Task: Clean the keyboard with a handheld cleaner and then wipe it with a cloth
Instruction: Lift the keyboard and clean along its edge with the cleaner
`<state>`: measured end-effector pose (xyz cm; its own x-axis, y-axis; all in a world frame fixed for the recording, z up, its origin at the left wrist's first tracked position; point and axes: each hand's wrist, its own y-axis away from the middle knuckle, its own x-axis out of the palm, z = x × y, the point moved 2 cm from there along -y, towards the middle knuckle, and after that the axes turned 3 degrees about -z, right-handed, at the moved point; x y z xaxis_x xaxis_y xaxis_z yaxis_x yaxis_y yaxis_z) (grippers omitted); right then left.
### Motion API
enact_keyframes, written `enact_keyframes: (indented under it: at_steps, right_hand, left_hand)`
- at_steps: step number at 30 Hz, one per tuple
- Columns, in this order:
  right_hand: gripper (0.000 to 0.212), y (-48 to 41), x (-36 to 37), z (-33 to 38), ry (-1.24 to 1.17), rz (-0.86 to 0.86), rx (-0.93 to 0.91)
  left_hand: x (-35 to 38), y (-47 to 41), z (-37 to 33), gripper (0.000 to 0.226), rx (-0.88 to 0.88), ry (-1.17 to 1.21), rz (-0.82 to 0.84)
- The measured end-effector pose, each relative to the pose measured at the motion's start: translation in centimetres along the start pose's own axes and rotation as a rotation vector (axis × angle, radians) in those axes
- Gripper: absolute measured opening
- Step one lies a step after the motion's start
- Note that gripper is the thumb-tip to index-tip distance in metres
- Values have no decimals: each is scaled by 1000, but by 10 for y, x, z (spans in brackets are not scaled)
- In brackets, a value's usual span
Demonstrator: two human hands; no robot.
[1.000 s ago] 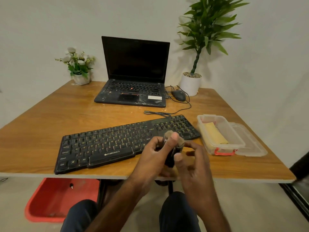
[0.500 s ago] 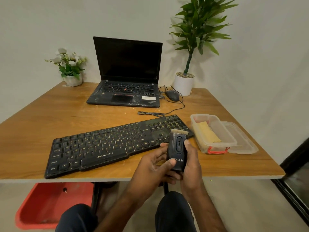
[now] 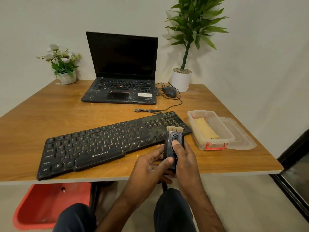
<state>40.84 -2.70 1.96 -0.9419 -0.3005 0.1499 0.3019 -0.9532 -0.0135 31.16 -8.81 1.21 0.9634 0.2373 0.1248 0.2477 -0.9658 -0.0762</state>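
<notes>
A black keyboard [image 3: 103, 144] lies slanted across the near half of the wooden table [image 3: 50, 111]. Above the table's front edge, both hands hold a small black handheld cleaner [image 3: 172, 139] upright, with its tan bristles on top. My right hand [image 3: 185, 158] grips its body, the thumb pressing the oval switch on its face. My left hand [image 3: 150, 164] holds its lower left side, thumb against the base. A yellow cloth [image 3: 206, 128] lies folded inside a clear plastic box [image 3: 215, 144] to the right of the keyboard.
An open black laptop [image 3: 122, 71] stands at the back, with a wired mouse [image 3: 169, 92] beside it. A white pot with a tall plant [image 3: 181, 79] and a small flower pot [image 3: 66, 77] flank it. The box's clear lid [image 3: 242, 138] lies at its right. A red bin [image 3: 48, 205] sits under the table.
The cleaner has been turned upright with its switch side facing me. My right thumb has moved onto the switch, and my left hand has slid down to its base.
</notes>
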Motion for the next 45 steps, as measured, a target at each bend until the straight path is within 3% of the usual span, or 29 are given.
enact_keyframes:
  at_steps: [5, 8, 9, 12, 16, 20, 32, 38, 42, 45]
  right_hand:
    - [23, 0, 0, 0, -8, 6, -18]
    - [25, 1, -1, 1, -38, 59, 1]
    - [26, 2, -1, 2, -44, 76, 3]
    - [29, 5, -3, 5, -73, 139, 25]
    - [27, 8, -7, 6, -93, 223, 48]
    - [22, 5, -7, 3, -67, 211, 44]
    - [19, 0, -1, -3, -28, 130, -12]
    - [40, 1, -4, -7, -102, 124, -64]
    - [26, 0, -2, -5, -96, 121, -84]
    - [15, -3, 0, -2, -107, 139, -31]
  left_hand:
    - [-3, 1, -6, 45, 20, -133, 5]
    - [-14, -2, -16, 53, 204, -727, -189]
    - [-20, -5, -20, 57, 266, -804, -249]
    - [-29, -22, -28, 59, 280, -529, -164]
    - [-25, -34, -27, 47, 311, -404, 22]
    - [-24, -35, -19, 34, 328, -409, -19]
    - [-25, -39, -20, 35, 317, -303, 41]
    - [-22, -32, -11, 35, 298, -331, 23]
    - [-25, -33, -9, 37, 300, -307, 20]
    - [-19, -32, -9, 53, 235, -104, 49]
